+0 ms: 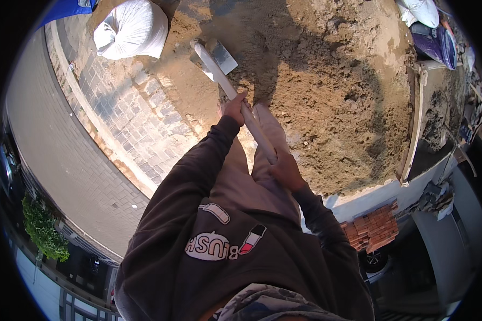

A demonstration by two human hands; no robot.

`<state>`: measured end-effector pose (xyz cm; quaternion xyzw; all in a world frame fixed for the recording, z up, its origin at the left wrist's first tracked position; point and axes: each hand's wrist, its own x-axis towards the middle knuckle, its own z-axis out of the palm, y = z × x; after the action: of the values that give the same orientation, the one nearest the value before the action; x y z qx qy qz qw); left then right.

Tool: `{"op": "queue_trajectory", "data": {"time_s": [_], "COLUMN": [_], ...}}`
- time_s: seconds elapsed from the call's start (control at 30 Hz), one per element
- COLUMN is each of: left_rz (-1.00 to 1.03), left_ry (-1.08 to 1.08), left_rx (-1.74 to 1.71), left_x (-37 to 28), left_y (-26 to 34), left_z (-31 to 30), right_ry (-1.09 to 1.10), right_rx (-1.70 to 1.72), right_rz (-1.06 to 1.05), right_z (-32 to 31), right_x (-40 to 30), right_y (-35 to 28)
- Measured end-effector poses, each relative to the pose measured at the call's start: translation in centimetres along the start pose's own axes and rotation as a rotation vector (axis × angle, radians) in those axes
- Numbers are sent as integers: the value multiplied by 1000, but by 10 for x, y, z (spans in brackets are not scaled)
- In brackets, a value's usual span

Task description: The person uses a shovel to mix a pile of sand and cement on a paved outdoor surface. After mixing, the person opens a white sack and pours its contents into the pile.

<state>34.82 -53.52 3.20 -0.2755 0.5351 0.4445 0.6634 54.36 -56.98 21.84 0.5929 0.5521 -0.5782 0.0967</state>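
Observation:
A long wooden handle (217, 74) runs from my right hand up to a flat metal blade (221, 57), which looks like that of a hoe, low over the wet ground. My left hand (236, 108) is closed around the middle of the handle. Near its lower end, by my thigh, my right hand (286, 170) grips the same handle. Brown, lumpy damp sand or soil (329, 132) spreads to the right of my legs. The handle partly hides the blade, so its exact join cannot be seen.
A full white sack (134, 30) stands at the upper left, near stone paving (124, 112). At the right, a wooden board (415, 124) edges the soil. Stacked red bricks (371, 228) lie at the lower right. A purple container or bag (436, 46) is at the upper right.

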Motion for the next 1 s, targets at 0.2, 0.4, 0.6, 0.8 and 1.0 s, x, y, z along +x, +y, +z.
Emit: {"op": "queue_trajectory", "data": {"time_s": [0.2,0.4,0.6,0.8,1.0], "left_rz": [156,354,334,258,147], "left_ry": [-31,57,68,132,180], "left_rx": [125,316,370,379,297], "left_x": [0,6,30,32,25], "left_y": [41,86,96,58,-12], "left_z": [-13,-13,-38,-40,-28], "right_ry": [66,247,151,44,-77], "right_rx": [47,151,107,-2,-164], "right_rz": [-14,-117,-73,-38,-47], "right_z": [75,136,148,124,74], "right_x": [66,154,182,160,126], "right_y": [-40,-49,-62,-38,12]}}
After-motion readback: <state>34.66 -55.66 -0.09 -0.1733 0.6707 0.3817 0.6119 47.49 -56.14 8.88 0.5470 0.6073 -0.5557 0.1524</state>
